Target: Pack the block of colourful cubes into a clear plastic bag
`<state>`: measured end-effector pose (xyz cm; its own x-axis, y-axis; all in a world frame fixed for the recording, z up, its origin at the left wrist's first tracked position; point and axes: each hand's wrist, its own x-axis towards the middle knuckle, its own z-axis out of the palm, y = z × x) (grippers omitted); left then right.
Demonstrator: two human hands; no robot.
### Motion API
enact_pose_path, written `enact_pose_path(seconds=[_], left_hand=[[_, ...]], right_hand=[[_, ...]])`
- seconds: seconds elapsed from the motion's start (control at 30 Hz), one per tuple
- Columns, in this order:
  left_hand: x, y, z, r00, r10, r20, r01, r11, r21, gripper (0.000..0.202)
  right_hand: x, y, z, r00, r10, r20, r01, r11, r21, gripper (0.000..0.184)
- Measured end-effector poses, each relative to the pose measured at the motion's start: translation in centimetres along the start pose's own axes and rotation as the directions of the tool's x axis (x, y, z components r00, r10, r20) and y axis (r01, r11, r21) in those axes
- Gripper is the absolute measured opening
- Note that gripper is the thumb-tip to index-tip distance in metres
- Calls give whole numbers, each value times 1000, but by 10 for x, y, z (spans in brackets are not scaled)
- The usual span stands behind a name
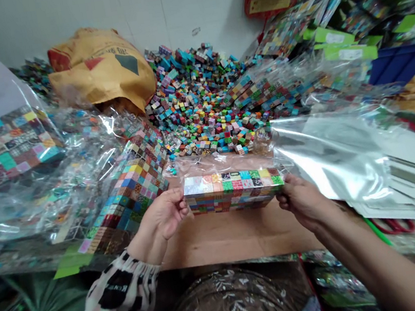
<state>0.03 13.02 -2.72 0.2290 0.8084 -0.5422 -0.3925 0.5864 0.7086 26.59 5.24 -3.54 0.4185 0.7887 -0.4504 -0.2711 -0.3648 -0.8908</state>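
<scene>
A flat block of small coloured cubes (233, 189), wrapped in a clear plastic bag, is held level above the brown tabletop (235, 237). My left hand (165, 215) grips its left end with fingers curled round it. My right hand (300, 199) holds the right end, fingers closed on the block and the bag's edge. The bag's open mouth (216, 163) sticks out on the far side.
A big heap of loose coloured cubes (202, 99) lies behind. Bagged cube blocks (126, 188) are stacked at the left, with a yellow sack (101, 67) beyond. Empty clear bags (348, 155) are piled at the right, and green-labelled packs (334, 43) farther back.
</scene>
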Motion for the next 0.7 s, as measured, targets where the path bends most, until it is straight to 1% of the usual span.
enact_pose_path(seconds=[0.07, 0.17, 0.27, 0.43, 0.53, 0.63, 0.7], left_hand=[[-1, -2, 1, 1000, 8, -29, -8, 1000, 8, 15], [-3, -4, 3, 997, 25, -69, -24, 1000, 16, 16], [-4, -6, 3, 996, 39, -80, -38, 999, 18, 18], [-3, -8, 2, 994, 72, -80, -72, 997, 11, 16], [-3, -9, 3, 993, 80, -89, -79, 997, 16, 15], [-5, -7, 6, 992, 80, -97, -77, 997, 27, 14], [-6, -6, 7, 992, 80, -99, -77, 996, 34, 13]], right_hand=[[2, 4, 0, 999, -40, 12, 40, 999, 12, 24], [6, 10, 0, 995, -101, -3, 101, 995, 16, 28], [9, 13, -1, 992, -127, -12, 127, 992, 5, 28], [9, 11, -1, 997, -71, 10, 71, 997, 22, 24], [5, 7, -2, 999, -36, 36, 35, 998, 43, 17], [-1, -1, -4, 998, 53, 38, -57, 994, 98, 9], [-6, -6, -7, 988, 141, 62, -150, 971, 188, 11]])
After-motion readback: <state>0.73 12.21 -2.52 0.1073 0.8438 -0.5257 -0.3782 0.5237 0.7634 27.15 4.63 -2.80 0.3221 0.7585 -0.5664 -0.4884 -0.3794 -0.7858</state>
